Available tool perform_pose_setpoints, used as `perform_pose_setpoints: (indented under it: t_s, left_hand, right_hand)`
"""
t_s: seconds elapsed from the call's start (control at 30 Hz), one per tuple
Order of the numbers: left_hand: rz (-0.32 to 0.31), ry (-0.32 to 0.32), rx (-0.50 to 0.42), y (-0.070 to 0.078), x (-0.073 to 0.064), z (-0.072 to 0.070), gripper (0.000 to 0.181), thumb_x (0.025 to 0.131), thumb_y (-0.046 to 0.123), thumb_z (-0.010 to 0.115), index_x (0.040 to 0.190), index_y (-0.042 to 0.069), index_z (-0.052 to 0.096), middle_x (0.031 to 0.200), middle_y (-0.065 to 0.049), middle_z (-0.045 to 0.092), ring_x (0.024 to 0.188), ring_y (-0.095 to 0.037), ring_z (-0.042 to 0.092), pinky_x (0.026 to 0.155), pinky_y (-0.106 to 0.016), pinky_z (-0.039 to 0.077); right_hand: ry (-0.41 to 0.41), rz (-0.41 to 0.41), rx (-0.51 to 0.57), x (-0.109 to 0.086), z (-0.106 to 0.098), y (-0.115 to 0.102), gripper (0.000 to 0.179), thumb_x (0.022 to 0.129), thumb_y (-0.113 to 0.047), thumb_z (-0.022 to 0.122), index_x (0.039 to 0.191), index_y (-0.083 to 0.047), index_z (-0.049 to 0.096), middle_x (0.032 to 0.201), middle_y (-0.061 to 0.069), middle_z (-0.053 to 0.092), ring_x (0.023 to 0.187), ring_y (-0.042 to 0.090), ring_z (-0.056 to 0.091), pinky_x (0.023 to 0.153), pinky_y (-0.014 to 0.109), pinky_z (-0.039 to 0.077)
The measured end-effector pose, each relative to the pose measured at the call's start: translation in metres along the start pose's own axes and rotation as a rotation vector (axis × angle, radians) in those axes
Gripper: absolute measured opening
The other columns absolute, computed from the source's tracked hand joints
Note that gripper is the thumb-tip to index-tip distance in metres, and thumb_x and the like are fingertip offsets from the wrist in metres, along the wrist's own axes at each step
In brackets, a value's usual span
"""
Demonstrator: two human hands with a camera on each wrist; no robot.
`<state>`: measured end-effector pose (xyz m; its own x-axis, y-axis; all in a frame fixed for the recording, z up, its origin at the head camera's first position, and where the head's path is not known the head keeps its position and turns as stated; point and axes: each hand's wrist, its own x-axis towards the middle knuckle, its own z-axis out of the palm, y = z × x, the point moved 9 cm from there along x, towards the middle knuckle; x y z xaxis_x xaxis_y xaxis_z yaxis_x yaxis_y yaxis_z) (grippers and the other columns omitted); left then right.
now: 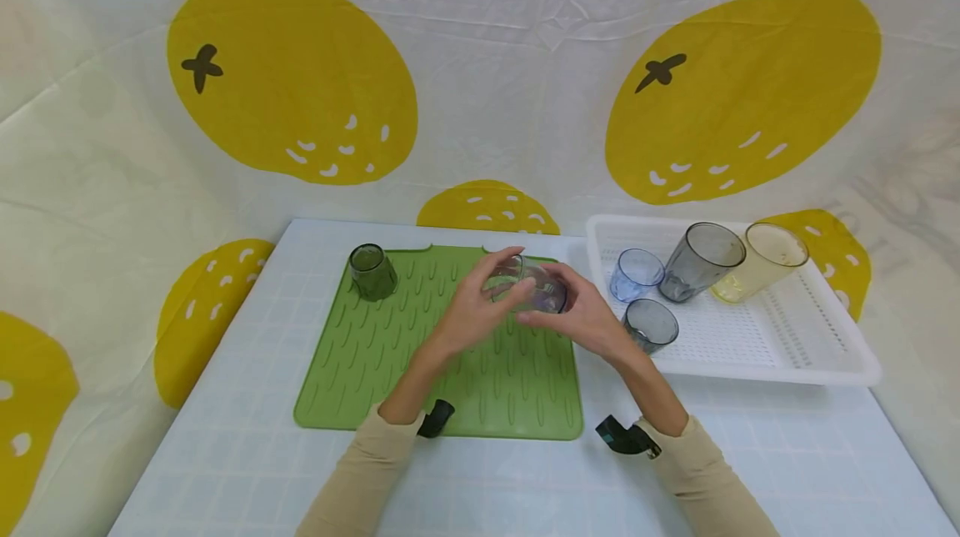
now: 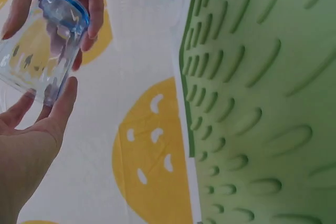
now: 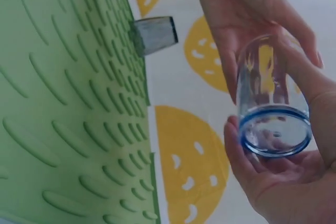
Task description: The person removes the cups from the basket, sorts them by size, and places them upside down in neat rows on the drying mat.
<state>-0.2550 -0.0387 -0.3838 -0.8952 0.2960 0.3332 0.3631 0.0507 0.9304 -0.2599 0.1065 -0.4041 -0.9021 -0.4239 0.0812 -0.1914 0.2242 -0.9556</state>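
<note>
A clear, blue-tinted drinking glass (image 1: pixel 546 293) lies tilted on its side between both hands, above the green ridged mat (image 1: pixel 450 387). My left hand (image 1: pixel 480 303) holds one end, its fingertips and thumb against the wall. On the other side, my right hand (image 1: pixel 581 308) grips the end with the darker blue ring. From the left wrist, the glass (image 2: pixel 47 51) shows the left fingers (image 2: pixel 65 95) underneath it. In the right wrist view, the ringed end of the glass (image 3: pixel 275 132) faces the camera, with the right hand (image 3: pixel 289 190) cupped below.
A dark grey glass (image 1: pixel 373 272) stands narrow end up on the mat's far left corner. To the right, a white perforated basket (image 1: pixel 757 370) holds a small blue glass (image 1: pixel 636 274), a small grey glass (image 1: pixel 651 326), a tall grey glass (image 1: pixel 701 258) and a tall yellow glass (image 1: pixel 765 262).
</note>
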Motion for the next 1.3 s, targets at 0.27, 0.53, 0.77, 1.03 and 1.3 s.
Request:
perform_pose_setpoints:
  t_s: [0.27,0.53,0.77,1.03,1.3]
  left_hand:
    - [-0.073,-0.023,0.009,-0.008,-0.005,-0.012,0.05,0.104,0.034,0.063,0.151,0.025,0.049,0.134,-0.006,0.058,0.125,-0.02,0.056,0.107,-0.036,0.048]
    - [-0.068,-0.035,0.009,-0.013,-0.008,-0.018,0.048,0.106,0.032,0.059,0.149,0.013,0.048,0.137,-0.012,0.058,0.126,-0.023,0.058,0.104,-0.036,0.05]
    - [-0.057,-0.095,0.037,-0.018,-0.012,-0.017,0.047,0.109,0.025,0.054,0.152,0.01,0.047,0.142,-0.013,0.056,0.131,-0.026,0.053,0.109,-0.039,0.047]
    - [-0.061,-0.173,0.141,-0.024,-0.017,-0.016,0.053,0.108,0.023,0.056,0.157,0.011,0.042,0.14,-0.014,0.053,0.13,-0.027,0.052,0.111,-0.046,0.043]
    - [-0.08,-0.185,0.185,-0.028,-0.022,-0.022,0.054,0.107,0.03,0.057,0.156,0.009,0.044,0.141,-0.012,0.056,0.129,-0.027,0.054,0.11,-0.049,0.044]
  right_hand:
    - [0.107,-0.007,0.077,0.0,-0.003,-0.002,0.073,0.085,-0.018,0.086,0.145,-0.009,0.046,0.13,0.014,0.057,0.114,0.034,0.058,0.087,0.028,0.054]
    - [0.191,-0.066,0.181,0.003,-0.003,-0.007,0.069,0.088,-0.009,0.081,0.147,-0.01,0.046,0.139,0.015,0.06,0.126,0.03,0.058,0.104,0.036,0.05]
    - [0.154,-0.11,0.346,0.007,0.006,-0.01,0.067,0.093,-0.006,0.075,0.15,-0.019,0.042,0.139,0.011,0.055,0.126,0.028,0.056,0.093,0.031,0.055]
    - [0.113,-0.192,0.396,0.01,0.013,-0.016,0.07,0.092,-0.003,0.075,0.152,-0.015,0.04,0.14,0.011,0.051,0.125,0.027,0.055,0.097,0.03,0.053]
    - [0.096,-0.226,0.36,0.012,0.013,-0.02,0.073,0.09,-0.003,0.078,0.152,-0.011,0.04,0.141,0.012,0.05,0.126,0.028,0.051,0.099,0.033,0.05]
